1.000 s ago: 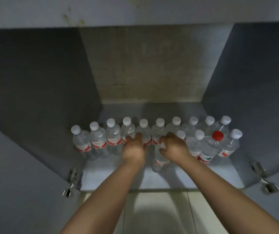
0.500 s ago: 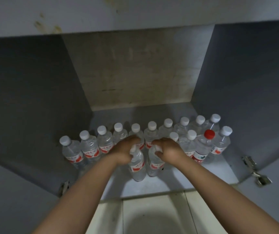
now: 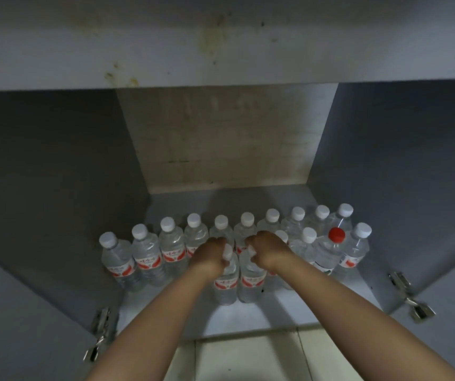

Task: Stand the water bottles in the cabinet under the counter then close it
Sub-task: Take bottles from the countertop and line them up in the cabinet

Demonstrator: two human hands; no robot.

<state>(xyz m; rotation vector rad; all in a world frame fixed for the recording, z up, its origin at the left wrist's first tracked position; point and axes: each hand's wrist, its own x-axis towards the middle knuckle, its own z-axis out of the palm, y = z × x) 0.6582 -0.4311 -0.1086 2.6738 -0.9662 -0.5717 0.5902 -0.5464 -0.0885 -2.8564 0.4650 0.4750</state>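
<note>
Home kitchen: stained under-counter cabinet [image 3: 226,138]

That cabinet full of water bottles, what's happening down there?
A person is stocking the open cabinet under the counter. The left hand grips the top of one bottle and the right hand grips another, both standing side by side in front of a row of upright bottles. One red-capped bottle stands at the right. Both doors are open.

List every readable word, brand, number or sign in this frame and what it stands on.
Nothing can be read.
Red and white labels on the water bottles: white script, too blurred to read.
Label on the red-capped bottle: mostly hidden, unreadable.
Bottles under the left hand and right hand: same blurred labels.
Cabinet walls: stains only, no text.
</note>
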